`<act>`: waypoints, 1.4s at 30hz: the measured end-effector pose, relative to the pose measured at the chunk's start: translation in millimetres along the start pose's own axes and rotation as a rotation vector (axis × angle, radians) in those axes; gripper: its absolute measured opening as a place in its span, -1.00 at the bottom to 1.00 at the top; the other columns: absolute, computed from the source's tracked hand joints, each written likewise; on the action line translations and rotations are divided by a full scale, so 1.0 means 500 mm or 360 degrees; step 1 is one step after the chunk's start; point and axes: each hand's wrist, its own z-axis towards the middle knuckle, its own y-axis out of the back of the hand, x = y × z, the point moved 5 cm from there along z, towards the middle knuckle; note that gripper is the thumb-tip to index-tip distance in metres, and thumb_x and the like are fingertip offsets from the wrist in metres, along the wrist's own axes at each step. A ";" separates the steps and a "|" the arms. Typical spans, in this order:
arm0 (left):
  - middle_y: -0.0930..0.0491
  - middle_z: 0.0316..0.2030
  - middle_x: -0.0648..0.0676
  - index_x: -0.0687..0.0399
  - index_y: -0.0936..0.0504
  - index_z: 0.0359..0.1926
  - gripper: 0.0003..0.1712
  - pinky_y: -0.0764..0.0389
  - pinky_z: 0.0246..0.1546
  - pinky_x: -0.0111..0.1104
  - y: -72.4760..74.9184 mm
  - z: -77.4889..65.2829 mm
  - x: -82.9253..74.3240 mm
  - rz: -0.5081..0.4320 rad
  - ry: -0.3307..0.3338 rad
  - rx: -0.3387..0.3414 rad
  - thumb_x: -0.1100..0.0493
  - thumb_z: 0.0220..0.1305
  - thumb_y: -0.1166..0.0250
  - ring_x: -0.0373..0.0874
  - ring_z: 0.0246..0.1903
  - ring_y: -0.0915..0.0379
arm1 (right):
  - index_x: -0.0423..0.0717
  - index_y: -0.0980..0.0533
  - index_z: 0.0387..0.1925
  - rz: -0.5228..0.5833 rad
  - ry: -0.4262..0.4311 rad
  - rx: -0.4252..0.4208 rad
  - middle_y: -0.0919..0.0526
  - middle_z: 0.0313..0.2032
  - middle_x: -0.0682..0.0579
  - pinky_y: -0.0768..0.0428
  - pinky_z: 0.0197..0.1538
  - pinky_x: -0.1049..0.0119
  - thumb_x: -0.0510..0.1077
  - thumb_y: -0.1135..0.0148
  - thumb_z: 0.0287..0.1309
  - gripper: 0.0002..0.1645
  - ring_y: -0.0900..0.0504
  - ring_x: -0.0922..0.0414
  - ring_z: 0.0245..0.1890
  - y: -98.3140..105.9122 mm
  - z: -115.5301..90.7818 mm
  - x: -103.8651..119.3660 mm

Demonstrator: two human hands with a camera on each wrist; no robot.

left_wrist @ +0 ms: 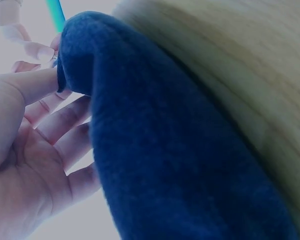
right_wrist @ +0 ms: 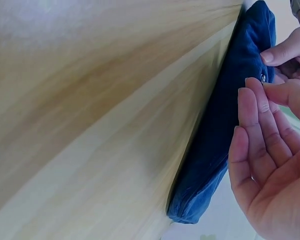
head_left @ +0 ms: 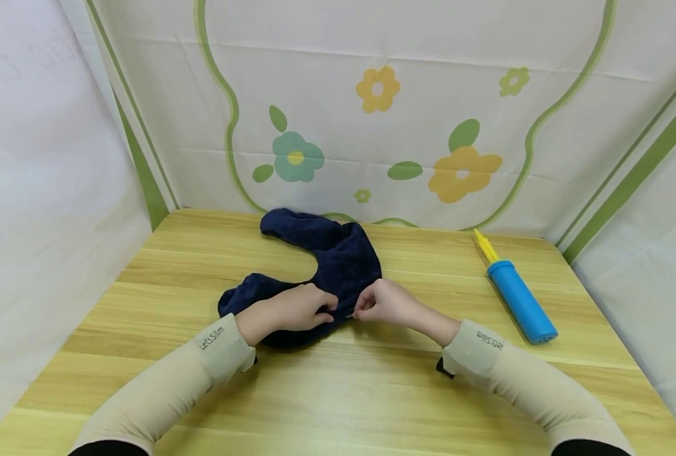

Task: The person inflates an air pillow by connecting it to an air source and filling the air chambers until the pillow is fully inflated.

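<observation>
A navy blue, U-shaped neck pillow (head_left: 346,256) of soft plush cloth lies on the table, its opening toward the left. My left hand (head_left: 298,307) lies over the near arm of the pillow and pinches its outer edge between thumb and fingers. Just to the right, my right hand (head_left: 391,304) pinches a small metal zipper pull (right_wrist: 263,78) at that edge with thumb and index finger. The other right fingers extend loosely along the cloth. In the left wrist view, the pillow (left_wrist: 155,125) hides the left fingertips.
A blue hand pump (head_left: 522,304) with a yellow nozzle (head_left: 486,246) lies on the right of the wooden table (head_left: 338,405). Behind the table hangs a white cloth backdrop (head_left: 326,76) with printed flowers, and more white cloth stands at both sides.
</observation>
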 end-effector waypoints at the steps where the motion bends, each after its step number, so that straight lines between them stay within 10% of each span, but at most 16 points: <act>1: -0.20 -0.59 -0.15 -0.02 -0.44 -0.42 -0.71 -0.30 -0.46 -0.44 0.000 0.000 0.000 -0.0001 -0.0002 -0.0001 0.24 0.44 -0.33 -0.33 -0.62 -0.19 | -0.11 -0.76 -0.44 0.0007 -0.0002 0.0000 -0.73 -0.50 0.22 -0.60 -0.34 0.40 -0.22 -0.46 0.17 -0.92 -0.63 0.35 -0.49 0.001 -0.001 -0.001; 36: -0.04 -0.58 -0.18 -0.06 -0.30 -0.46 -0.60 -0.28 -0.42 -0.44 -0.008 -0.034 -0.007 0.0112 -0.0085 0.0071 0.23 0.43 -0.34 -0.35 -0.61 -0.09 | -0.25 -0.76 -0.36 0.0087 -0.0164 0.0088 -0.76 -0.43 0.09 -0.64 -0.27 0.30 -0.33 -0.35 0.23 -0.89 -0.71 0.20 -0.44 0.074 -0.007 -0.088; 42: -0.59 -0.29 -0.07 0.05 -0.58 -0.07 -0.88 -0.55 -0.22 -0.37 -0.021 -0.032 0.002 0.0138 0.0042 0.0063 0.14 0.48 -0.30 -0.23 -0.31 -0.56 | -0.26 -0.76 -0.35 0.0094 -0.0155 0.0107 -0.77 -0.42 0.06 -0.65 -0.28 0.31 -0.34 -0.33 0.25 -0.88 -0.72 0.19 -0.43 0.075 -0.009 -0.095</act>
